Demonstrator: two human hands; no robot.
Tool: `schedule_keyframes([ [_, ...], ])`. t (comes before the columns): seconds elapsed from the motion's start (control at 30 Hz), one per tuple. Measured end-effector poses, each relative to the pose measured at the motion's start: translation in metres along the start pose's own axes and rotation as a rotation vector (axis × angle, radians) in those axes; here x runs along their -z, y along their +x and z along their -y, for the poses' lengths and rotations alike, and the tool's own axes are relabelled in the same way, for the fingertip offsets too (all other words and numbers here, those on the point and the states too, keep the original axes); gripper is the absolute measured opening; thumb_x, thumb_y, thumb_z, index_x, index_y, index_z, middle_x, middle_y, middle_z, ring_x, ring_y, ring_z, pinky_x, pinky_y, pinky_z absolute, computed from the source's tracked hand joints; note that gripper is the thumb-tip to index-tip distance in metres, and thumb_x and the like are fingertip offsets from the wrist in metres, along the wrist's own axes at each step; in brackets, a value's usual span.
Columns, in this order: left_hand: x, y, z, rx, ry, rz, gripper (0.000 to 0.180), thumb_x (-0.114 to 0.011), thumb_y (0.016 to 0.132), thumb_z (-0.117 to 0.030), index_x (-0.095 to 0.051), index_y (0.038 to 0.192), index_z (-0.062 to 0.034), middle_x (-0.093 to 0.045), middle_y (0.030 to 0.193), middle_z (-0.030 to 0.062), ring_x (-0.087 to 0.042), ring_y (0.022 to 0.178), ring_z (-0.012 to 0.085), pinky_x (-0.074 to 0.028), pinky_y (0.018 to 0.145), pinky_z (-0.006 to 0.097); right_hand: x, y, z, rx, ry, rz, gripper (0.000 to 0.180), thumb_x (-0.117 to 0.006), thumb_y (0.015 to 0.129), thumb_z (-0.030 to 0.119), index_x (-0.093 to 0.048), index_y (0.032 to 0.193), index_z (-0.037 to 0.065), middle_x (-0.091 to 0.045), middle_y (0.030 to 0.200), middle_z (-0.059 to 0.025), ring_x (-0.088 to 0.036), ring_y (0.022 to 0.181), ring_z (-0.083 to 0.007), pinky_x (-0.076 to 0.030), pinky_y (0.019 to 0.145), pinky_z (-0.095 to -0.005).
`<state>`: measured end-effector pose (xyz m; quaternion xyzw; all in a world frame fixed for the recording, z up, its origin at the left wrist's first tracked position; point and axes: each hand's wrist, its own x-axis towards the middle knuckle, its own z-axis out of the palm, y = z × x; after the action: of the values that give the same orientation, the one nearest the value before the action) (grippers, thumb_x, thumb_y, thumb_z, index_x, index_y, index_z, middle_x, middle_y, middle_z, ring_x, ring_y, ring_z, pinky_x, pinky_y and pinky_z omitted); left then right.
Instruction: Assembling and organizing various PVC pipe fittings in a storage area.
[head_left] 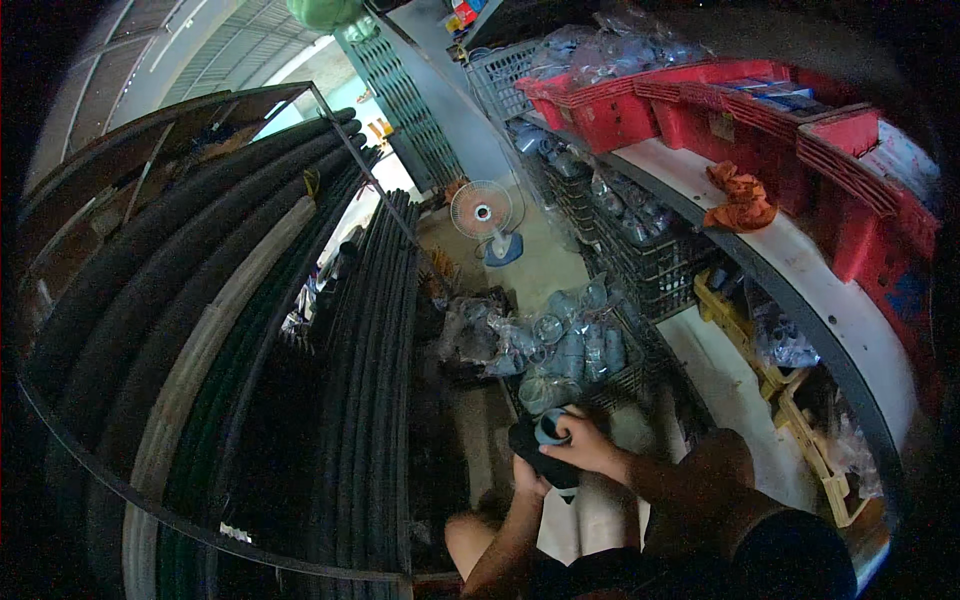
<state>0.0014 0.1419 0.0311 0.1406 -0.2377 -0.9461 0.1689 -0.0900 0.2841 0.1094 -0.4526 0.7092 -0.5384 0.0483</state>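
Note:
My right hand (588, 447) grips a grey, ring-shaped pipe fitting (545, 430), with the thumb and fingers curled over its rim. Just below and to the left, my left hand (531, 479) is closed round a soft-looking black thing (532, 455), perhaps a cloth, which lies against the fitting. Its exact kind is too dark to tell. Right in front of my hands stands a dark crate (630, 385) heaped with grey pipe fittings (568, 352), some of them in clear plastic bags.
At left a metal rack (215, 535) carries long dark pipes (150, 250). Ahead on the floor stands a fan (484, 213). On the right, red bins (690, 115) and an orange cloth (740, 198) lie on a white shelf (800, 255), with stacked black crates (640, 250) and yellow crates (742, 335) below.

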Motion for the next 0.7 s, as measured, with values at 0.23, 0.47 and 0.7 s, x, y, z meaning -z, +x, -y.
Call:
schedule_keyframes([
  [0.23,0.001,-0.003,0.005,0.053,0.083,0.044,0.054,-0.045,0.096,-0.053,-0.056,0.128,-0.0102,-0.058,0.129,0.0110,-0.058,0.116,0.0280,-0.050,0.097,0.044,0.004,0.004,0.003,0.289,-0.099,0.193,0.035,-0.075,0.082,0.026,-0.048,0.083,0.003,-0.049,0.128,-0.0222,-0.055,0.101,-0.0392,-0.045,0.082,-0.0444],
  [0.47,0.004,0.006,-0.005,0.105,0.193,0.013,0.047,-0.043,0.100,-0.047,-0.056,0.124,-0.0089,-0.062,0.121,0.0098,-0.061,0.111,0.0268,-0.053,0.092,0.043,0.017,0.012,0.007,0.159,-0.147,0.396,0.060,-0.077,0.076,0.013,-0.049,0.129,0.013,-0.051,0.124,-0.0177,-0.055,0.112,-0.0397,-0.047,0.092,-0.0448],
  [0.7,0.010,0.028,0.008,0.135,0.299,-0.068,0.044,-0.041,0.102,-0.045,-0.058,0.120,-0.0085,-0.062,0.115,0.0079,-0.062,0.104,0.0235,-0.052,0.087,0.039,0.026,0.003,-0.017,0.022,-0.078,0.399,0.062,-0.081,0.071,0.014,-0.049,0.124,0.012,-0.051,0.114,-0.0160,-0.052,0.114,-0.0403,-0.046,0.091,-0.0463],
])
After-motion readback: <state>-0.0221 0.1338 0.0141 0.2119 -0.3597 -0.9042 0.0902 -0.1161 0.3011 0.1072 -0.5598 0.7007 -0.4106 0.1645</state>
